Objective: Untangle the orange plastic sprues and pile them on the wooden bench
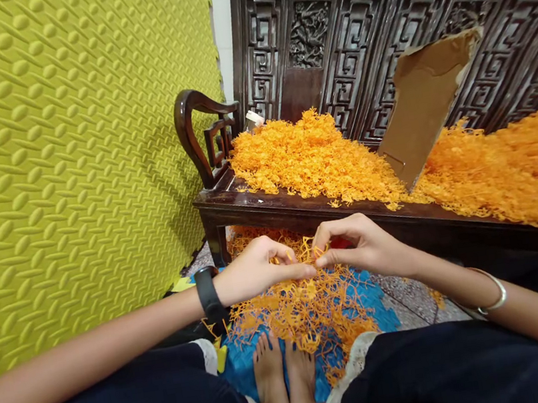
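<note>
My left hand (269,265), with a black band on its wrist, is closed in a pinch, thumb and finger meeting my right hand. My right hand (351,246) pinches from the other side, its fingertips touching those of my left. Between them shows a thin, branching orange piece (318,252), partly hidden by the fingers; it looks like plastic. Right below both hands lies a loose heap of similar thin orange pieces (295,309), spread over a blue mat (382,302) and around my bare feet.
Ahead stands a dark carved wooden bench (269,203). A large orange pile (312,154) covers its seat, with a second pile (521,164) at right. A cardboard sheet (429,103) leans upright between them. A yellow textured foam panel (63,144) fills the left side.
</note>
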### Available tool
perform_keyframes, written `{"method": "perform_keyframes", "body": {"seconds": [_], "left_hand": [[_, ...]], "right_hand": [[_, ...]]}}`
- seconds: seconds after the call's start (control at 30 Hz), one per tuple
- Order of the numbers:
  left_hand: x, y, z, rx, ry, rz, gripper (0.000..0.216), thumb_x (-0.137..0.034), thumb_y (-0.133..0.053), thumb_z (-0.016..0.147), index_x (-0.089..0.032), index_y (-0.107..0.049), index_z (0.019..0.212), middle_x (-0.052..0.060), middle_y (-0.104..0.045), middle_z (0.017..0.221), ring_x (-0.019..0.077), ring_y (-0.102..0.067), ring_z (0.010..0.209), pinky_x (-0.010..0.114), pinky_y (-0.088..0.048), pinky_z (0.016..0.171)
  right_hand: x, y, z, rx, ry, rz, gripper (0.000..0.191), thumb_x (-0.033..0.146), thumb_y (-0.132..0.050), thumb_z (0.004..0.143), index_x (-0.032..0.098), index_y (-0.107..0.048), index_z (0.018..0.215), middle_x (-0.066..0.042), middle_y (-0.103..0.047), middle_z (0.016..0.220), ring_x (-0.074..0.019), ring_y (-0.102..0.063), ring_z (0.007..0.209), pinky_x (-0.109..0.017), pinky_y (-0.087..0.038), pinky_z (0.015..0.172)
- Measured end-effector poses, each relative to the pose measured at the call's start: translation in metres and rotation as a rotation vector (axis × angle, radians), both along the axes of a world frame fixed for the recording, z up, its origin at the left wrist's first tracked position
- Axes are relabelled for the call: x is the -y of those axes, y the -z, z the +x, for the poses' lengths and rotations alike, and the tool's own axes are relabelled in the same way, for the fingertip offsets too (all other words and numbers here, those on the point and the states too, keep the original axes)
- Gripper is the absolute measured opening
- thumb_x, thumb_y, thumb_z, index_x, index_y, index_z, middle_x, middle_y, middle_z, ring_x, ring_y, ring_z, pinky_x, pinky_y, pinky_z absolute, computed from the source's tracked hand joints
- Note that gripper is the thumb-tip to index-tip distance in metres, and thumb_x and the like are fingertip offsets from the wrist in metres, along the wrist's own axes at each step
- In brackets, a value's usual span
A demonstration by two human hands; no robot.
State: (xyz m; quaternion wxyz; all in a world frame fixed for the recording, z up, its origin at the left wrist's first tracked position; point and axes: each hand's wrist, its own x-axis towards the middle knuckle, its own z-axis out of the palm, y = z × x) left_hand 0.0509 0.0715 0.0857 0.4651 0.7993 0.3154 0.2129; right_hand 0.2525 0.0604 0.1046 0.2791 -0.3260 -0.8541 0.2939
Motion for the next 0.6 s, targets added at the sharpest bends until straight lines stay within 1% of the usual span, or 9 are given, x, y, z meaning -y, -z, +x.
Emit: {"method": "perform_keyframes", "body": {"seconds": [0.1, 0.17, 0.23, 0.3, 0.37, 0.43, 0.5, 0.6], "left_hand": [[0.004, -0.001, -0.002, -0.004, 0.049, -0.004, 0.035, -0.042, -0.059, 0.076, -0.01, -0.06, 0.059, -0.006, -0.039, 0.051, 0.0064, -0.029, 0.05, 0.021, -0.023, 0.048], [0.008, -0.001, -0.002, -0.027, 0.078, 0.012, 0.035, -0.043, -0.059, 0.076, -0.011, -0.061, 0.062, -0.006, -0.038, 0.051, 0.0063, -0.028, 0.05, 0.021, -0.021, 0.047], [0.012, -0.002, 0.0, -0.059, 0.098, 0.052, 0.034, -0.042, -0.059, 0.076, -0.011, -0.059, 0.06, -0.007, -0.035, 0.049, 0.0061, -0.026, 0.049, 0.021, -0.019, 0.045], [0.017, -0.005, 0.003, -0.078, 0.112, 0.113, 0.037, -0.039, -0.059, 0.077, -0.012, -0.052, 0.053, -0.008, -0.029, 0.047, 0.0058, -0.024, 0.047, 0.021, -0.017, 0.044], [0.021, -0.008, 0.005, -0.081, 0.125, 0.189, 0.042, -0.038, -0.059, 0.078, -0.013, -0.044, 0.047, -0.008, -0.024, 0.046, 0.0054, -0.022, 0.046, 0.021, -0.016, 0.044], [0.026, -0.011, 0.007, -0.086, 0.142, 0.263, 0.045, -0.037, -0.058, 0.079, -0.013, -0.038, 0.046, -0.008, -0.021, 0.046, 0.0051, -0.021, 0.046, 0.022, -0.016, 0.044], [0.03, -0.013, 0.009, -0.101, 0.156, 0.305, 0.045, -0.036, -0.058, 0.079, -0.013, -0.037, 0.046, -0.009, -0.021, 0.046, 0.0048, -0.02, 0.045, 0.022, -0.016, 0.044], [0.031, -0.013, 0.006, -0.113, 0.161, 0.306, 0.044, -0.035, -0.058, 0.08, -0.013, -0.038, 0.047, -0.009, -0.021, 0.045, 0.0048, -0.02, 0.044, 0.022, -0.016, 0.044]], "right_hand": [[-0.001, -0.003, 0.007, -0.01, -0.084, -0.145, 0.018, 0.027, -0.066, 0.075, 0.013, -0.058, 0.067, 0.0, -0.06, 0.064, -0.0083, -0.055, 0.059, -0.02, -0.044, 0.056], [-0.002, -0.006, 0.011, 0.03, -0.176, -0.212, 0.019, 0.027, -0.066, 0.075, 0.012, -0.059, 0.066, -0.001, -0.06, 0.062, -0.0087, -0.056, 0.058, -0.02, -0.044, 0.056], [-0.002, -0.01, 0.015, 0.085, -0.272, -0.233, 0.02, 0.027, -0.065, 0.076, 0.011, -0.059, 0.065, -0.001, -0.061, 0.061, -0.009, -0.057, 0.058, -0.02, -0.044, 0.056], [-0.002, -0.014, 0.018, 0.128, -0.334, -0.247, 0.021, 0.028, -0.063, 0.077, 0.011, -0.059, 0.064, -0.002, -0.062, 0.061, -0.0094, -0.057, 0.058, -0.021, -0.044, 0.057], [-0.002, -0.018, 0.02, 0.149, -0.362, -0.263, 0.022, 0.028, -0.063, 0.077, 0.01, -0.06, 0.064, -0.004, -0.062, 0.061, -0.0106, -0.059, 0.059, -0.021, -0.044, 0.057], [-0.001, -0.022, 0.019, 0.163, -0.387, -0.288, 0.023, 0.029, -0.063, 0.078, 0.01, -0.06, 0.065, -0.005, -0.063, 0.061, -0.0116, -0.06, 0.061, -0.021, -0.045, 0.057], [0.0, -0.026, 0.017, 0.189, -0.41, -0.317, 0.023, 0.029, -0.061, 0.079, 0.01, -0.061, 0.066, -0.005, -0.064, 0.061, -0.0113, -0.061, 0.061, -0.021, -0.045, 0.057], [0.003, -0.029, 0.021, 0.22, -0.414, -0.364, 0.02, 0.026, -0.061, 0.079, 0.01, -0.062, 0.066, -0.005, -0.064, 0.061, -0.0098, -0.059, 0.057, -0.02, -0.045, 0.055]]}}
